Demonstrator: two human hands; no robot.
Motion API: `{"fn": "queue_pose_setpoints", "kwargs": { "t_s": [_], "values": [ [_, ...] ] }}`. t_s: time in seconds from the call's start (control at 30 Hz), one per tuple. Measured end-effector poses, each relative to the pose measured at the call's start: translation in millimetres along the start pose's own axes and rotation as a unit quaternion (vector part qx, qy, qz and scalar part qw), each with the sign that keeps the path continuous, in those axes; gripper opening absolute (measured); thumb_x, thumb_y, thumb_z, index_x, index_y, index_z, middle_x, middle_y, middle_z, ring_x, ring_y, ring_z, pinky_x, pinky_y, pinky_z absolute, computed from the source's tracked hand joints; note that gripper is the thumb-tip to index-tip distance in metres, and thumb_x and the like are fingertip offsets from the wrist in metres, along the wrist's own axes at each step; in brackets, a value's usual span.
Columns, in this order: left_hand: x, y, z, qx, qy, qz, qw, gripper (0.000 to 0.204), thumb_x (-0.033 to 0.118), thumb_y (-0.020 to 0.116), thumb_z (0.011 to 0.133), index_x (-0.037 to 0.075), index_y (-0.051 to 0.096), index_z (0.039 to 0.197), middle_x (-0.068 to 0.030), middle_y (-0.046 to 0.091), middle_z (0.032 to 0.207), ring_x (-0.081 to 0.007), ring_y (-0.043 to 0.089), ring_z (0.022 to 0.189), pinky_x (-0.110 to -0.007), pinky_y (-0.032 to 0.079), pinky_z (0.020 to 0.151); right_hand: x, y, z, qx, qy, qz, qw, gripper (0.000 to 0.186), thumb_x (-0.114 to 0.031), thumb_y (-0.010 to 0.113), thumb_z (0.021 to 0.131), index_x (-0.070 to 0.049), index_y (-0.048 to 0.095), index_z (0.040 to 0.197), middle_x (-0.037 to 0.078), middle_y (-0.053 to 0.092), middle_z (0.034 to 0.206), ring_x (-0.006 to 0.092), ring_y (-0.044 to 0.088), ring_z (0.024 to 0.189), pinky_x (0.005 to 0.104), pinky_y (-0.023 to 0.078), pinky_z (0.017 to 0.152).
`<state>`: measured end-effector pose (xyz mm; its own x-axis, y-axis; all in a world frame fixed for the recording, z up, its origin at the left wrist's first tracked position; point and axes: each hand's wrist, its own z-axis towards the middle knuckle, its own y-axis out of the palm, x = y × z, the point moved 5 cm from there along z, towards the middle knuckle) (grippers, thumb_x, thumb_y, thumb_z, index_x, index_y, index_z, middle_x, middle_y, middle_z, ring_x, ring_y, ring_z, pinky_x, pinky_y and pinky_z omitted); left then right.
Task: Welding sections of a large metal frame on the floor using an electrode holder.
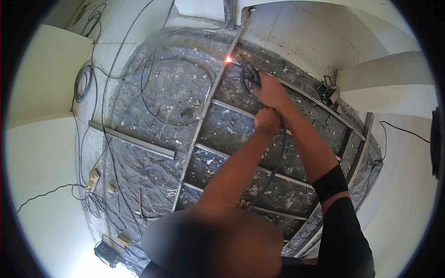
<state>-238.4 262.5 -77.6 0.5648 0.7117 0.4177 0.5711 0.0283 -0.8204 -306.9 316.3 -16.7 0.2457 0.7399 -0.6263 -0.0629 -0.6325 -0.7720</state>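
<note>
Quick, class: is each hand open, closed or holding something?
Left hand: closed; whether it grips anything cannot be told.
Right hand: closed, holding the welding torch.

Open gaps between metal crossbars [232, 109]

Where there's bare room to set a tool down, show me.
The wrinkled grey sheet has an open-looking patch bordered by the loose metal bar above, the frame's long rail right and a thin rod lower left. It is crowded around the tangled cables, welding tool, right hand and left hand.
</note>
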Motion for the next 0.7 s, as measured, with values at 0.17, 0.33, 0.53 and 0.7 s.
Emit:
{"fn": "queue_pose_setpoints", "kwargs": {
  "t_s": [0.17,0.33,0.53,0.7],
  "values": [
    [-0.7,0.0,-1.3,0.003,0.007,0.008,1.000,0.044,0.039,0.082,0.064,0.011,0.072,0.097,-0.0078,0.070,0.099,-0.0225,0.069,0.092,-0.034,0.056,0.081,-4.6,1.3,0.7,-0.011,0.002,-0.005,1.000,0.033,-0.021,0.066,0.083,0.003,0.053,0.101,0.031,0.064,0.084,0.0486,0.062,0.085,0.0531,0.050,0.075],
    [0.0,-0.6,0.7,0.008,0.003,0.011,1.000,0.041,0.038,0.082,0.064,0.011,0.072,0.094,-0.0080,0.069,0.097,-0.0229,0.069,0.091,-0.035,0.056,0.079,-2.7,1.4,2.6,-0.015,-0.006,0.008,1.000,0.034,-0.020,0.066,0.083,0.005,0.053,0.101,0.031,0.064,0.086,0.0484,0.063,0.085,0.0525,0.050,0.076],
    [-1.3,-2.2,-2.3,0.011,-0.001,-0.005,1.000,0.041,0.038,0.082,0.064,0.011,0.072,0.094,-0.0076,0.069,0.097,-0.0231,0.069,0.092,-0.035,0.056,0.080,-4.4,3.5,2.6,-0.022,-0.007,-0.001,1.000,0.034,-0.020,0.066,0.083,0.005,0.053,0.103,0.031,0.065,0.087,0.0478,0.063,0.086,0.0520,0.051,0.076],
    [-0.3,-3.4,0.9,-0.011,-0.012,0.002,1.000,0.042,0.038,0.083,0.064,0.012,0.072,0.095,-0.0076,0.069,0.099,-0.0226,0.069,0.093,-0.034,0.056,0.080,-4.5,0.7,1.9,-0.010,-0.005,0.010,1.000,0.036,-0.020,0.066,0.083,0.005,0.053,0.105,0.031,0.064,0.086,0.0472,0.063,0.085,0.0514,0.051,0.076]
  ]
}}
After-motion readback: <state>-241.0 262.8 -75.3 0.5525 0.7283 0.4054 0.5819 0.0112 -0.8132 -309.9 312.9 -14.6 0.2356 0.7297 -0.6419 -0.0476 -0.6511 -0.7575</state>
